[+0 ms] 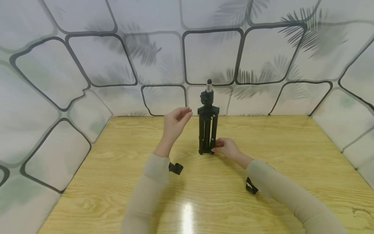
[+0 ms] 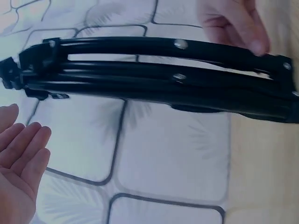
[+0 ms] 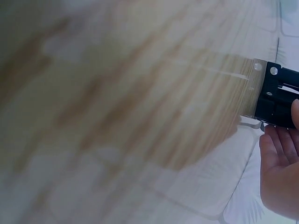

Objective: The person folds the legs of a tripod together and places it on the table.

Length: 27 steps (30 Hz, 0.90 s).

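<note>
A black folded tripod stands upright on the wooden table, its legs drawn together and a silver stud with a black tip on top. My right hand pinches the foot end of one leg, thumb on the near side and fingers behind. In the right wrist view, that hand sits at the feet of the tripod, partly cut off by the frame edge. My left hand is held in the air left of the tripod's upper part, apart from it. Its fingers look relaxed and hold nothing in the left wrist view.
The light wooden table reaches back to a pale cloth wall with dark outlined blocks and leaf prints. Similar cloth rises on the left and right sides. Small black pieces show beside both sleeves. A glare spot lies near the front.
</note>
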Each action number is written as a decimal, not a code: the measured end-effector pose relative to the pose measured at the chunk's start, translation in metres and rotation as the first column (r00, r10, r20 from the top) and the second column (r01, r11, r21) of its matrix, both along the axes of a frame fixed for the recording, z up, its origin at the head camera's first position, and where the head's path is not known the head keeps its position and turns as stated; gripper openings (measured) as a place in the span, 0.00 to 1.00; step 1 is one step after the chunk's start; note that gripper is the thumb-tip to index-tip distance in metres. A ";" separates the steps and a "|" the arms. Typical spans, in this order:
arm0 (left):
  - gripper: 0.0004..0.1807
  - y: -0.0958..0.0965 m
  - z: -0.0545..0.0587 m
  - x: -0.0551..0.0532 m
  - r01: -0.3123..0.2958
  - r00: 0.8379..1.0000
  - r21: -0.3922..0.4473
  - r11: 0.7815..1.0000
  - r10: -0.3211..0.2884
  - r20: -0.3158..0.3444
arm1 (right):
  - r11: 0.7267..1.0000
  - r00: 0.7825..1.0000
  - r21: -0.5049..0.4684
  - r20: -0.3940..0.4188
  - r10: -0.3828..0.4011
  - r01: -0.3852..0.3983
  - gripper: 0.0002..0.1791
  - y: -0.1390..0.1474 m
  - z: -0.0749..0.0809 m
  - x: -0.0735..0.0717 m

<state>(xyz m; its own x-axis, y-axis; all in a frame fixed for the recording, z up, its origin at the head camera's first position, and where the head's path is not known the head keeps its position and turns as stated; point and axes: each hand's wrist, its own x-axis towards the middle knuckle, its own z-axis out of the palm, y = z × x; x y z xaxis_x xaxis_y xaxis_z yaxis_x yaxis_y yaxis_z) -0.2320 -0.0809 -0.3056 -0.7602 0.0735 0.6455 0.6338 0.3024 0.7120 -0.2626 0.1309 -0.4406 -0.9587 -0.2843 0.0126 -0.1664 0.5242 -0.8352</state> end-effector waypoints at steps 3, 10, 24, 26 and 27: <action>0.09 0.002 0.012 -0.002 0.016 0.999 0.031 0.999 -0.015 -0.034 | 1.000 1.000 0.003 0.000 0.004 -0.004 0.14 0.000 -0.001 0.000; 0.12 0.011 0.032 -0.022 0.074 0.995 0.012 0.997 -0.074 -0.060 | 1.000 1.000 0.006 0.010 0.002 -0.002 0.13 0.000 -0.001 0.000; 0.15 0.030 0.066 -0.034 0.001 1.000 -0.190 0.982 -0.005 -0.021 | 1.000 1.000 0.002 0.015 -0.004 0.004 0.14 -0.001 0.001 0.002; 0.15 0.033 0.068 -0.035 0.000 1.000 -0.205 0.979 -0.004 -0.023 | 1.000 1.000 0.000 0.010 -0.003 0.003 0.14 -0.001 0.002 0.002; 0.15 0.035 0.069 -0.036 0.003 1.000 -0.208 0.978 -0.006 -0.016 | 1.000 1.000 -0.002 0.006 -0.002 0.002 0.14 -0.001 0.002 0.002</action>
